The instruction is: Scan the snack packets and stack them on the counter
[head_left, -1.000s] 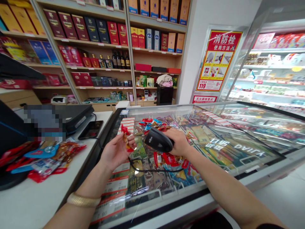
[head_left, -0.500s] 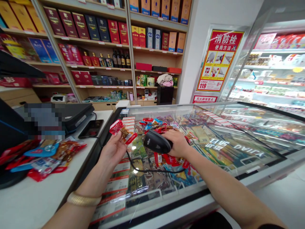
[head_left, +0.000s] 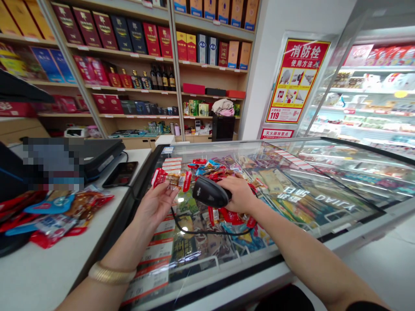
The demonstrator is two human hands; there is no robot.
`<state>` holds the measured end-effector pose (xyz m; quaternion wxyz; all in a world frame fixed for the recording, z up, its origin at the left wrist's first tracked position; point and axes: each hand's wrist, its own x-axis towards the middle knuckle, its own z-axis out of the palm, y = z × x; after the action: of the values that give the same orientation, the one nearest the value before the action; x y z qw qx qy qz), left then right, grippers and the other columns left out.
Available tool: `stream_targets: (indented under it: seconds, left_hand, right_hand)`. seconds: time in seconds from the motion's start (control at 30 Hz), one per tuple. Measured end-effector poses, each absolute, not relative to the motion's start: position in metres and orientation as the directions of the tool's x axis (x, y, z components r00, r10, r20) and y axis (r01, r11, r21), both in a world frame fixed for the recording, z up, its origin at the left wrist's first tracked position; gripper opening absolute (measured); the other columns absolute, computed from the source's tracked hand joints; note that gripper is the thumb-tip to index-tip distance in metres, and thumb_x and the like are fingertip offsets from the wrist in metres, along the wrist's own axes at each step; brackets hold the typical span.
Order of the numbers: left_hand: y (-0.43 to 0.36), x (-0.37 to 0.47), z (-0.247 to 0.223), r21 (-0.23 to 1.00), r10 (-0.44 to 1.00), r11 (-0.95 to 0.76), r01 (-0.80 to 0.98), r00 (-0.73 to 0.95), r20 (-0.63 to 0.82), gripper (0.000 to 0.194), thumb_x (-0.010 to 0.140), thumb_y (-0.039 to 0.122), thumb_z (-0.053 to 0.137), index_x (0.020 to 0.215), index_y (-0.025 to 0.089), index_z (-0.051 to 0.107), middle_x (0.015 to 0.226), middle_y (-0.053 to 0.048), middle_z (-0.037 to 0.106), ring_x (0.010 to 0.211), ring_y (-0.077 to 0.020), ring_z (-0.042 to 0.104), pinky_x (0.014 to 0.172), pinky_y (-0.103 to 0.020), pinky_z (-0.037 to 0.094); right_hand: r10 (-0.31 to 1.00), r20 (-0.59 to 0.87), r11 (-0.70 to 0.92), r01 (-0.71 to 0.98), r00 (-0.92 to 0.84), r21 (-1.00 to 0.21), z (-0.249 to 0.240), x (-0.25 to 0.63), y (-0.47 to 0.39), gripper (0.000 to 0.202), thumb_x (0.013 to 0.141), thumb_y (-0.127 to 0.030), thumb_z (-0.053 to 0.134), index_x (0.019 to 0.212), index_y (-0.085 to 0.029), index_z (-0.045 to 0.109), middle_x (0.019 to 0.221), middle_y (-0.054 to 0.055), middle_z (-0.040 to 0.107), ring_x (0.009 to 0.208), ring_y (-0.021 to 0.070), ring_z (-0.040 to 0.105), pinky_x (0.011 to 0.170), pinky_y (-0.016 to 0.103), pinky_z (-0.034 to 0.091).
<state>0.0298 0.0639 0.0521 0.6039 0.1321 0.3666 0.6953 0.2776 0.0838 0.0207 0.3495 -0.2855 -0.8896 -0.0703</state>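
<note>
Between the thumb and fingers of my left hand [head_left: 158,203] is a small red and clear snack packet [head_left: 175,179], held level above the glass top. My right hand [head_left: 241,194] is wrapped round a black barcode scanner [head_left: 210,192], whose head points left towards the packet. A black cable [head_left: 207,233] loops below the scanner over the glass. Red and blue snack packets [head_left: 231,217] lie on the glass lid behind and under my right hand, which partly hides them. A gold bracelet [head_left: 112,273] circles my left wrist.
On the white counter [head_left: 35,280] at left lie more snack packets [head_left: 55,229], a black phone [head_left: 121,173] and a dark device [head_left: 102,157]. The glass-topped freezer [head_left: 194,287] fills the middle and right. Shelves of boxes and bottles [head_left: 164,80] stand behind.
The packet in my left hand has turned from slanting down to nearly level, with its printed code patch showing. The scanner remains in my right hand, and the view has shifted slightly.
</note>
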Motion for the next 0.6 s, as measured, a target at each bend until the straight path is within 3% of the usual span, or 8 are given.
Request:
stream_targets:
  seconds: [0.6]
  left_hand:
    - [0.0637,0.0268,0.0473,0.676,0.945,-0.013,-0.737,-0.23,-0.232,0.02,0.077,-0.005,0.053,0.078,0.013,0.063,0.077,-0.005,0.07,0.072,-0.0133,0.068,0.071,-0.027,0.059]
  right_hand:
    - [0.462,0.672,0.827,0.555,-0.578,-0.091,0.0255,0.2767,0.0799,0.023,0.073,-0.03,0.061,0.094,-0.02,0.062,0.081,0.006,0.068,0.073,0.0206,0.059,0.069,0.032,0.045]
